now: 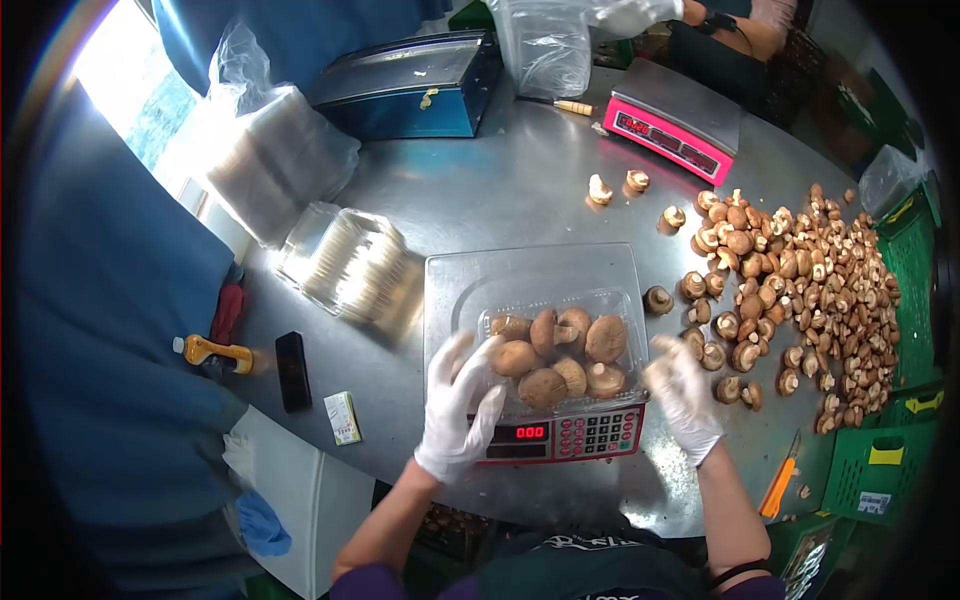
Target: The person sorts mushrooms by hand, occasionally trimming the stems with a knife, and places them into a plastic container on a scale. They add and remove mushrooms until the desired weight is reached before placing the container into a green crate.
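Observation:
A clear plastic tray point(480, 328) of brown mushrooms point(541, 388) rests on the steel pan point(530, 262) of a red kitchen-type weighing scale point(625, 432), whose display reads 0.00. My left hand point(458, 408), in a white glove, has its fingers spread at the tray's left side, with the fingertips overlapping its edge. On the opposite side, my gloved right hand point(687, 402) is beside the pan's right edge, fingers extended and somewhat blurred, with nothing seen in it. A single mushroom point(658, 300) lies by the pan, just above that hand.
A large mushroom heap point(810, 270) covers the right side, beside green crates point(865, 470) and an orange cutter knife point(778, 488). Stacked trays point(350, 262), a phone point(293, 372) and a bottle point(215, 354) are left. A pink scale point(675, 120) and a co-worker's gloved hand point(635, 14) are across the table.

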Available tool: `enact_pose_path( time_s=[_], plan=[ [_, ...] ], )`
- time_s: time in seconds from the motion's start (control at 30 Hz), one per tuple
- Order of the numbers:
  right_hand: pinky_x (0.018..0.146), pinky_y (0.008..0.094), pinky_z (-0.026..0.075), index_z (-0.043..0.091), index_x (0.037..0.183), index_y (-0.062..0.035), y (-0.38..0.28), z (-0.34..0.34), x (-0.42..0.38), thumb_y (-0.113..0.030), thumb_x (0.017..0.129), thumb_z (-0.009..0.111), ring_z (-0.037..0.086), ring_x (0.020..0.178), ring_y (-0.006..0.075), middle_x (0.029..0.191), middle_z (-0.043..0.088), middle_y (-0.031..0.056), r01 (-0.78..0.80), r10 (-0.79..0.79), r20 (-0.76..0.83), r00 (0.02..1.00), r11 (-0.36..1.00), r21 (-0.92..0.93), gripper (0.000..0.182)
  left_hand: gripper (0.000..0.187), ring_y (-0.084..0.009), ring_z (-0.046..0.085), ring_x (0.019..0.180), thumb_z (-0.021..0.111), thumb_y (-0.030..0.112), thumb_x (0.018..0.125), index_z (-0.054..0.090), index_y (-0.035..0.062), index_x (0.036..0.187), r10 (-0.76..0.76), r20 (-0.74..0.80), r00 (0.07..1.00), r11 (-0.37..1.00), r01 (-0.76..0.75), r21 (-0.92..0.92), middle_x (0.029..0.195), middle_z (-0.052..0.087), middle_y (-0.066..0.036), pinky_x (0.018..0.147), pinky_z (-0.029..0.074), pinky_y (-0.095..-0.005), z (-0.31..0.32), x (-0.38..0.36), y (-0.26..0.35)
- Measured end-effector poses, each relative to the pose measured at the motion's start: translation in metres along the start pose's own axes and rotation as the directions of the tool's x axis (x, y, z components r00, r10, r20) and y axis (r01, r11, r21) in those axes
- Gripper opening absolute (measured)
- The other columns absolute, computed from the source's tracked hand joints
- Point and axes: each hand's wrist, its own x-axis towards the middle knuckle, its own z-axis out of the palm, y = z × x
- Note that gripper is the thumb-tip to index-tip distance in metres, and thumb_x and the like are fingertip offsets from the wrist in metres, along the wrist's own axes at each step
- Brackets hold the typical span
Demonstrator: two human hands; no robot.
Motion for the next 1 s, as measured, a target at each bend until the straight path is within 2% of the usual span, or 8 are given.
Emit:
enact_pose_path(
  time_s=[0.03, 0.07, 0.17, 0.43, 0.57, 0.63, 0.8, 1.0],
  plan=[
    [0.079, 0.0271, 0.050, 0.048, 0.128, -0.0004, 0.002, 0.000, -0.005, -0.029, 0.099, 0.060, 0.059, 0.087, 0.0105, 0.097, 0.062, 0.0040, -0.097, 0.089, 0.060, 0.994, 0.985, 0.140, 0.043, 0.052, -0.0280, 0.058, 0.111, 0.063, 0.016, 0.095, 0.046, 0.0006, 0.142, -0.148, -0.034, 0.988, 0.989, 0.146, -0.036, 0.130, 0.051, -0.018, 0.100, 0.046, -0.0416, 0.006, -0.018, 0.009],
    [0.077, 0.0270, 0.051, 0.050, 0.123, -0.0014, 0.004, 0.002, -0.009, -0.025, 0.099, 0.060, 0.062, 0.085, 0.0118, 0.094, 0.063, 0.0055, -0.198, 0.166, 0.135, 0.977, 0.942, 0.270, 0.035, 0.056, -0.0193, 0.060, 0.094, 0.061, 0.010, 0.095, 0.038, 0.0006, 0.145, -0.414, 0.002, 0.910, 0.806, 0.368, -0.464, 0.112, 0.056, -0.013, 0.087, 0.053, -0.0345, 0.021, -0.042, -0.001],
    [0.073, 0.0269, 0.053, 0.052, 0.112, -0.0030, 0.003, 0.009, -0.008, -0.012, 0.096, 0.059, 0.066, 0.080, 0.0147, 0.090, 0.065, 0.0091, -0.277, 0.213, 0.199, 0.957, 0.878, 0.392, 0.019, 0.046, -0.0168, 0.066, 0.088, 0.058, 0.010, 0.099, 0.039, 0.0000, 0.139, -0.602, 0.317, 0.733, 0.468, 0.645, -0.604, 0.100, 0.064, -0.011, 0.079, 0.054, -0.0304, 0.006, -0.036, 0.022],
    [0.072, 0.0264, 0.054, 0.051, 0.109, -0.0011, -0.003, 0.024, 0.013, -0.007, 0.094, 0.064, 0.067, 0.080, 0.0158, 0.090, 0.065, 0.0102, -0.217, 0.178, 0.129, 0.975, 0.883, 0.417, 0.021, 0.032, -0.0165, 0.066, 0.071, 0.063, 0.005, 0.093, 0.048, 0.0011, 0.122, -0.619, 0.253, 0.744, 0.307, 0.525, -0.794, 0.084, 0.065, -0.009, 0.064, 0.055, -0.0257, 0.010, -0.012, 0.002],
    [0.079, 0.0288, 0.053, 0.056, 0.118, -0.0012, 0.002, -0.003, 0.011, -0.018, 0.096, 0.065, 0.066, 0.092, 0.0175, 0.097, 0.067, 0.0103, -0.139, 0.123, 0.075, 0.990, 0.949, 0.283, 0.029, 0.040, -0.0142, 0.063, 0.089, 0.061, 0.016, 0.099, 0.048, 0.0048, 0.135, -0.574, -0.055, 0.817, 0.715, 0.467, -0.521, 0.101, 0.066, -0.009, 0.073, 0.050, -0.0264, -0.025, -0.015, 0.005],
    [0.078, 0.0275, 0.051, 0.058, 0.120, -0.0008, 0.013, -0.032, 0.004, -0.021, 0.098, 0.062, 0.064, 0.096, 0.0160, 0.104, 0.067, 0.0102, -0.150, 0.163, -0.059, 0.985, 0.970, 0.190, 0.030, 0.044, -0.0139, 0.061, 0.094, 0.059, 0.023, 0.101, 0.047, 0.0062, 0.139, -0.607, -0.194, 0.770, 0.749, 0.475, -0.462, 0.106, 0.065, -0.009, 0.077, 0.047, -0.0264, -0.067, -0.020, 0.004],
    [0.077, 0.0268, 0.048, 0.060, 0.121, -0.0030, 0.072, -0.116, -0.014, -0.019, 0.100, 0.060, 0.062, 0.093, 0.0156, 0.109, 0.066, 0.0084, -0.094, 0.201, -0.148, 0.968, 0.842, 0.531, 0.027, 0.040, -0.0139, 0.062, 0.096, 0.055, 0.026, 0.103, 0.054, 0.0008, 0.134, -0.553, -0.499, 0.667, 0.818, 0.321, -0.477, 0.109, 0.066, -0.009, 0.084, 0.046, -0.0286, -0.130, -0.052, 0.019],
    [0.084, 0.0266, 0.048, 0.057, 0.127, -0.0004, 0.066, -0.132, -0.006, -0.019, 0.101, 0.058, 0.063, 0.100, 0.0171, 0.112, 0.064, 0.0079, -0.029, 0.146, -0.192, 0.970, 0.861, 0.508, 0.032, 0.036, -0.0146, 0.062, 0.097, 0.056, 0.022, 0.102, 0.055, 0.0007, 0.132, -0.581, -0.460, 0.671, 0.795, 0.349, -0.496, 0.107, 0.067, -0.009, 0.086, 0.045, -0.0288, -0.138, -0.084, 0.006]
  ],
)
